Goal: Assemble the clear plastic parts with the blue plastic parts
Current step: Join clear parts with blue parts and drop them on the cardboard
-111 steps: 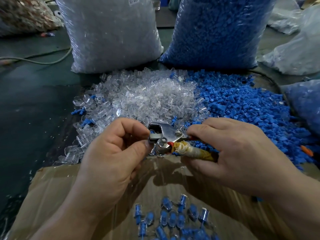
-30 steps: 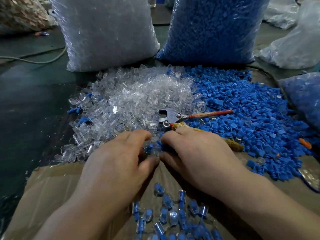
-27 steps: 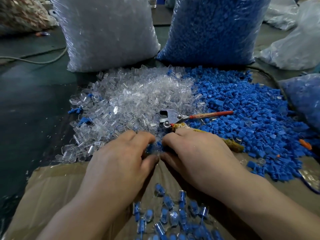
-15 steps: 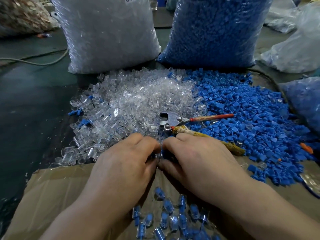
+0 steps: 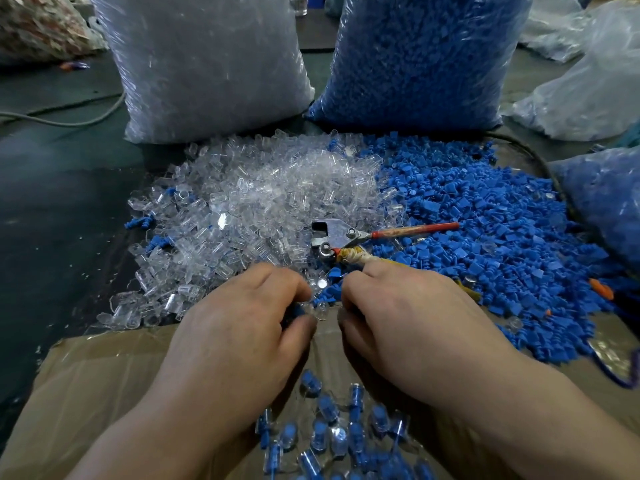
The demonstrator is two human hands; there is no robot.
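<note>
The left hand [image 5: 242, 330] has its fingers curled and pinches a small piece [image 5: 299, 311] between thumb and forefinger. Blue shows there with something clear beside it, but I cannot tell if the two are already joined. The right hand [image 5: 412, 317] is curled too, knuckles up, and what lies under its fingers is hidden, so I cannot say if it holds anything. Half a second ago the two hands were pressed together at the fingertips; now a narrow gap stands between them and loose parts show in it. Some seconds ago the right hand held the pliers-like tool [image 5: 337, 233] — now the tool lies on the heaps just beyond that hand, its red handle [image 5: 415, 228] pointing right. My judgement is that one pair is just pressed, or a new pair is being picked up, by fingers alone. Near the person, on the cardboard sheet [image 5: 104, 368], lie the finished pieces [image 5: 346, 431], blue inside clear. Beyond the hands the clear plastic parts [image 5: 259, 202] make a heap on the left and the blue plastic parts [image 5: 485, 220] a heap on the right, touching in the middle with a few mixed. Farther stand a bag of clear parts [image 5: 207, 64] and a bag of blue parts [image 5: 426, 57]. Nothing really blocks the hands; only the tool's wrapped handle [image 5: 360, 258] lies just beside the right fingers and could be knocked.
</note>
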